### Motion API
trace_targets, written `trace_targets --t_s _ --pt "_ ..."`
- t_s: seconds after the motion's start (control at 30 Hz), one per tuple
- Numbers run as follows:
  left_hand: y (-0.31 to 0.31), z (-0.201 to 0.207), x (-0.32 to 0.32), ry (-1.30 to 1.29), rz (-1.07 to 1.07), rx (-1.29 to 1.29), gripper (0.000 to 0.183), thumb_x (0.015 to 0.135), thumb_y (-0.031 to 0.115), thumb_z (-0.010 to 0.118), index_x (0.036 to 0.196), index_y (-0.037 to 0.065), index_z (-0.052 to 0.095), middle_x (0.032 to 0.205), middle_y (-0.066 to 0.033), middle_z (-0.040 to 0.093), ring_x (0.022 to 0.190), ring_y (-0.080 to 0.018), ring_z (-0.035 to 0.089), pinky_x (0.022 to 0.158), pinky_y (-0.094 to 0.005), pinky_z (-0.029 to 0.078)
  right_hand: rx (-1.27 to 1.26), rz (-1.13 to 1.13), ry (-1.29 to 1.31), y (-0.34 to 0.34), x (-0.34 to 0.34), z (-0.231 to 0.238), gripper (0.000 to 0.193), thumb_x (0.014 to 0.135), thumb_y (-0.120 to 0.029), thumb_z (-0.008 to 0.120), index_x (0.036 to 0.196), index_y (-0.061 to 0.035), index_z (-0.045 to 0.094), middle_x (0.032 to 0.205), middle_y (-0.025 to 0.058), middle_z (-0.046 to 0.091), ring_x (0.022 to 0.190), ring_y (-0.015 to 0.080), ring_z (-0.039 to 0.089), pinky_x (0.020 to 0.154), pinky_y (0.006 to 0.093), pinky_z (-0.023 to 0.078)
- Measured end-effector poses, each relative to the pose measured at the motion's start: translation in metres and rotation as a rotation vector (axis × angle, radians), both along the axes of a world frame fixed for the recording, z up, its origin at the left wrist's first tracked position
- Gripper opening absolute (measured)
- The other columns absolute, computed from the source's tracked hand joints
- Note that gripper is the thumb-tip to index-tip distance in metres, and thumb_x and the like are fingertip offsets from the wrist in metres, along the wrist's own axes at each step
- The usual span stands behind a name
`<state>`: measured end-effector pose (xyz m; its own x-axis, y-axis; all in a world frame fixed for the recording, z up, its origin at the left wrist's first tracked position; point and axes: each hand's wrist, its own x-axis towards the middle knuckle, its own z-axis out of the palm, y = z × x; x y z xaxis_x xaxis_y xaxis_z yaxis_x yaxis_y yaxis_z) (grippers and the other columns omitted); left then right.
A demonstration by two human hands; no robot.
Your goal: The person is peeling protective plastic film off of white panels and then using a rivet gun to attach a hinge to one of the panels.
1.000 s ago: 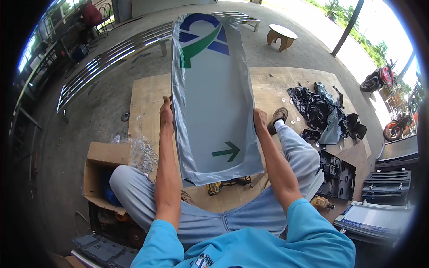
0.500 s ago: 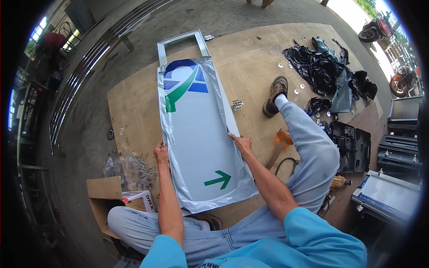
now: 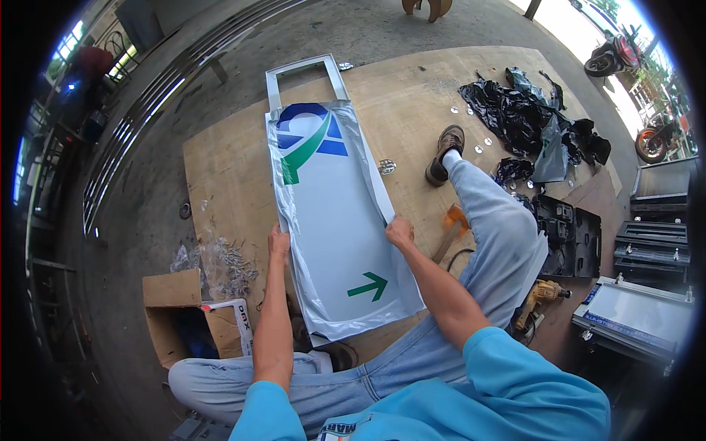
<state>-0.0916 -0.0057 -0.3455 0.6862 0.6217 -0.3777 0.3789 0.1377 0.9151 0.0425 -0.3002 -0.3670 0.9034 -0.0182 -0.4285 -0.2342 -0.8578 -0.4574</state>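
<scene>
A long white sign panel (image 3: 338, 220) lies in front of me, with a blue and green emblem at its far end and a green arrow near me. Wrinkled clear-grey film (image 3: 368, 323) wraps over its edges. From its far end an open pale metal frame (image 3: 302, 67) sticks out. My left hand (image 3: 279, 244) is closed on the panel's left edge. Opposite it, my right hand (image 3: 399, 231) grips the right edge, fingers curled round the film and rim. The fingertips under the edges are hidden.
Plywood (image 3: 228, 169) lies beneath. Right of the panel are a mallet (image 3: 450, 228), a yellow power tool (image 3: 543, 295), an open black case (image 3: 570, 235) and black plastic sheeting (image 3: 511, 110). An open cardboard box (image 3: 173, 290) and bagged screws (image 3: 226, 268) sit at left. Framed panels (image 3: 640, 316) stand far right.
The panel's near end has shifted slightly right and away from me, both hands still on its edges. My view has tilted a little, showing more of the box and the power tool.
</scene>
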Motion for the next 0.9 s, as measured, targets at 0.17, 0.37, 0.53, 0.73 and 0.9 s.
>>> trace_targets --t_s 0.17,0.37,0.53,0.73,0.9 --pt "-0.008 -0.053 -0.039 0.104 0.064 -0.021 0.048 0.081 0.008 0.050 0.129 0.004 0.051 0.117 -0.0115 0.060 0.103 -0.0219 0.057 0.086 -0.0331 0.045 -0.154 0.227 0.146 -0.010 0.008 0.019 0.032 0.077 -0.020 0.057 0.104 -0.0042 0.065 0.107 0.0211 0.064 0.100 0.0354 0.062 0.084 0.0450 0.049" --pt "0.025 -0.062 -0.024 -0.043 0.159 -0.502 0.044 0.093 0.030 0.050 0.129 0.005 0.046 0.116 -0.0114 0.057 0.100 -0.0222 0.055 0.089 -0.0438 0.043 -0.214 0.242 0.392 -0.021 0.038 0.015 0.028 0.081 -0.017 0.053 0.102 -0.0039 0.067 0.112 0.0178 0.063 0.099 0.0319 0.064 0.080 0.0444 0.051" --pt "0.066 -0.096 0.011 0.016 0.212 -0.579 0.044 0.097 0.034 0.040 0.127 0.003 0.047 0.112 -0.0147 0.059 0.095 -0.0234 0.057 0.084 -0.0395 0.047 0.563 -0.279 0.313 -0.015 0.078 -0.015 0.040 0.086 -0.026 0.057 0.118 -0.0022 0.056 0.101 0.0151 0.061 0.077 0.0248 0.064 0.062 0.0404 0.054" --pt "0.084 -0.120 0.032 0.056 0.076 -0.560 0.033 0.095 0.022 0.040 0.116 0.001 0.055 0.103 -0.0140 0.063 0.089 -0.0235 0.061 0.076 -0.0363 0.051 0.959 -0.393 0.533 0.023 0.115 -0.050 0.043 0.093 -0.029 0.054 0.123 0.0013 0.048 0.103 0.0179 0.058 0.076 0.0239 0.060 0.063 0.0351 0.052" --pt "0.078 -0.100 0.031 0.120 0.102 -0.561 0.026 0.092 0.012 0.042 0.106 0.000 0.061 0.096 -0.0120 0.065 0.085 -0.0232 0.063 0.075 -0.0383 0.052 1.136 -0.819 0.632 0.042 0.114 -0.036 0.029 0.088 -0.018 0.063 0.106 0.0031 0.058 0.091 0.0110 0.059 0.072 0.0179 0.054 0.056 0.0259 0.047"
